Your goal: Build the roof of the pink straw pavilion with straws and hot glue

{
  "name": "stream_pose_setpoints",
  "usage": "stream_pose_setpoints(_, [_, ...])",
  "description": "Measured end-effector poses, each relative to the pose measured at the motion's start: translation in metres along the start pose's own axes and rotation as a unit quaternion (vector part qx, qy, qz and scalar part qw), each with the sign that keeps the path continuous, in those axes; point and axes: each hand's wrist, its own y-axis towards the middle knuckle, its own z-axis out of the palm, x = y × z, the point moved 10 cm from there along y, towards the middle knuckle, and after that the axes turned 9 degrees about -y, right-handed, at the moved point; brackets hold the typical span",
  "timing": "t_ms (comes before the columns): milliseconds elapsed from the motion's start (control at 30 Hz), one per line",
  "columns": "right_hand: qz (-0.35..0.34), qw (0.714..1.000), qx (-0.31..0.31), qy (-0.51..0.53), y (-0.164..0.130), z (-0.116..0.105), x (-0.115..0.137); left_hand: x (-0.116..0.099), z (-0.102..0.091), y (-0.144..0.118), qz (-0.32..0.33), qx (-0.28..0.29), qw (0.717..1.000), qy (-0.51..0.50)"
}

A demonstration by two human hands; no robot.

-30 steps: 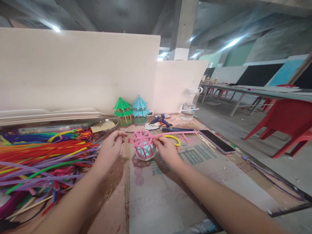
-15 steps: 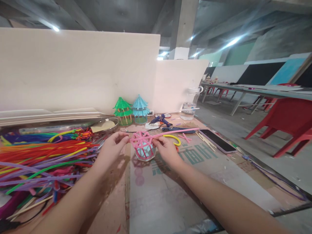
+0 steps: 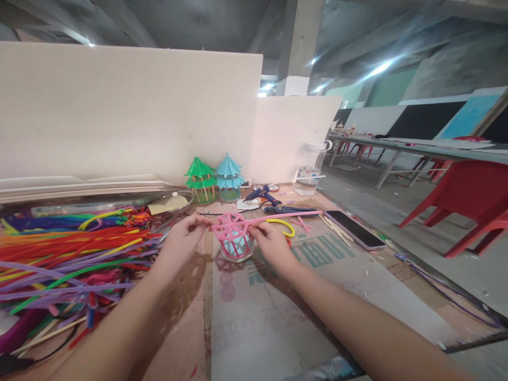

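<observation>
A small pink frame of pipe cleaners (image 3: pixel 230 228) stands in front of me, with a light-blue piece showing inside its lower part. One long pink pipe cleaner (image 3: pixel 296 214) runs across its top and sticks out to the right. My left hand (image 3: pixel 186 235) pinches that strip at the frame's left edge. On the right side, thumb and forefinger of my right hand (image 3: pixel 272 243) are closed on the same pipe cleaner. Just behind my right fingers lies a yellow bent pipe cleaner (image 3: pixel 289 227), partly hidden.
Bundles of coloured pipe cleaners (image 3: pixel 71 254) spread over the left. Behind stand a green model pavilion (image 3: pixel 200 180), a blue one (image 3: pixel 229 177), a glue gun (image 3: pixel 262 196) and a water bottle (image 3: pixel 308 169). A phone (image 3: pixel 354 229) and wooden sticks (image 3: pixel 333 230) lie right.
Almost nothing differs. Both hands keep their pinch on the pink pipe cleaner, and the view has shifted very slightly.
</observation>
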Motion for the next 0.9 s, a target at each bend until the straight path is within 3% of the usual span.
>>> stream_pose_setpoints(300, [0.008,1.0,0.004,0.009,0.0,0.001,-0.005,0.007,0.02,-0.001,-0.057,0.099,0.993,0.038])
stream_pose_setpoints(500, [0.024,0.999,0.027,0.024,0.004,0.006,-0.009,0.0,0.021,-0.001,-0.037,0.107,0.993,0.041])
stream_pose_setpoints(600, [0.032,0.998,0.037,0.025,0.007,0.004,-0.009,-0.001,0.028,0.0,-0.021,0.133,0.991,-0.007])
stream_pose_setpoints(700, [0.038,0.998,0.038,0.017,0.008,0.002,-0.01,0.011,0.039,-0.002,-0.046,0.149,0.985,-0.073])
stream_pose_setpoints(900, [0.026,0.996,0.07,-0.043,0.006,0.015,-0.006,0.022,0.067,-0.019,-0.073,0.19,0.963,-0.178])
